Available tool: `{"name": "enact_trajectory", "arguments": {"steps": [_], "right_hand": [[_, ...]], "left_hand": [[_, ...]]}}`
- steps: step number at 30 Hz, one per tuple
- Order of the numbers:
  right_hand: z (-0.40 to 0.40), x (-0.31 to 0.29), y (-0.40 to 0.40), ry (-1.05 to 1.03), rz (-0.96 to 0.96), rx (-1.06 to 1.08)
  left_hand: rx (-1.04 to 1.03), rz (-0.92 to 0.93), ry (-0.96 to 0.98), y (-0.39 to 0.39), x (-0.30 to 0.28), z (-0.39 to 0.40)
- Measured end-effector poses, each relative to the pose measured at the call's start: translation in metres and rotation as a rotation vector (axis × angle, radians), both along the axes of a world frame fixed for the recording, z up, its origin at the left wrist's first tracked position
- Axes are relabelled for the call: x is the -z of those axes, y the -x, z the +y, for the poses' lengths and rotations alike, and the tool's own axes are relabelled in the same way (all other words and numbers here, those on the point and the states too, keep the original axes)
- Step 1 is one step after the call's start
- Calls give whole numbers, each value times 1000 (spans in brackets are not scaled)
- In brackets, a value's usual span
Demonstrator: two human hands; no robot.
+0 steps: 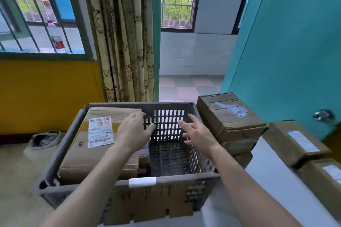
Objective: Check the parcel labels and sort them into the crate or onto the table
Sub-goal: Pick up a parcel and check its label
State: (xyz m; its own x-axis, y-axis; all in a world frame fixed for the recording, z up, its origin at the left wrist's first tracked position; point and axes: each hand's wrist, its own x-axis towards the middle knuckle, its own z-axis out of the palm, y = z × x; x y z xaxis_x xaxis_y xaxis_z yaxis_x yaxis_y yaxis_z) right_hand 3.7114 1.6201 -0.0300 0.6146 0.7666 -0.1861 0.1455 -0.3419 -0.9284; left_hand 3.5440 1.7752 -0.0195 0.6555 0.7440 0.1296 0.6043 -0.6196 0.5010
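Beneath both hands stands a grey slatted crate, a large cardboard parcel filling the side under the left hand. That hand rests on the parcel's edge, fingers relaxed, beside its white label. The right hand hovers over the crate's bare half, fingers spread, holding nothing. Right of it, more labelled parcels sit on the white tabletop.

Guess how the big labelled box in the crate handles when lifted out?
The box is probably stiff: flat cardboard faces, taped seam. It is wide and fills the left half of the crate, so likely a two-hand lift. Its creased top suggests thin card that may give under a hard grip.
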Motion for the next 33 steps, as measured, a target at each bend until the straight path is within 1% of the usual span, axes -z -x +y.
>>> {"name": "enact_trajectory", "arguments": {"steps": [6, 11, 13, 17, 21, 24, 26, 28, 30, 31, 33], "right_hand": [[-61, -20, -62, -84, -36, 78], [-111, -30, -130, -114, -119, 133], [-125, -34, -155, -104, -158, 154], [-147, -31, -204, -123, -215, 198], [-156, -14, -238, -23, -385, 303], [-156, 5, -252, 137, -294, 237], [-157, 18, -259, 200, -216, 174], [-158, 27, -260, 194, -146, 136], [-158, 32, -257, 128, -56, 129], [-158, 34, -255, 102, -39, 134], [-159, 35, -254, 92, -85, 132]], "left_hand": [[52, -120, 40, -80, -12, -70], [12, -186, 155, -151, -9, -122], [-24, -184, 232, -174, -5, -133], [-50, -109, 422, -215, 6, -150], [-88, -118, 527, -242, 19, -165], [-138, -132, 602, -252, 32, -167], [-166, -134, 651, -255, 41, -167], [-179, -149, 668, -256, 48, -168], [-185, -189, 670, -256, 51, -167], [-186, -213, 665, -256, 53, -167], [-191, -251, 654, -255, 52, -170]]}}
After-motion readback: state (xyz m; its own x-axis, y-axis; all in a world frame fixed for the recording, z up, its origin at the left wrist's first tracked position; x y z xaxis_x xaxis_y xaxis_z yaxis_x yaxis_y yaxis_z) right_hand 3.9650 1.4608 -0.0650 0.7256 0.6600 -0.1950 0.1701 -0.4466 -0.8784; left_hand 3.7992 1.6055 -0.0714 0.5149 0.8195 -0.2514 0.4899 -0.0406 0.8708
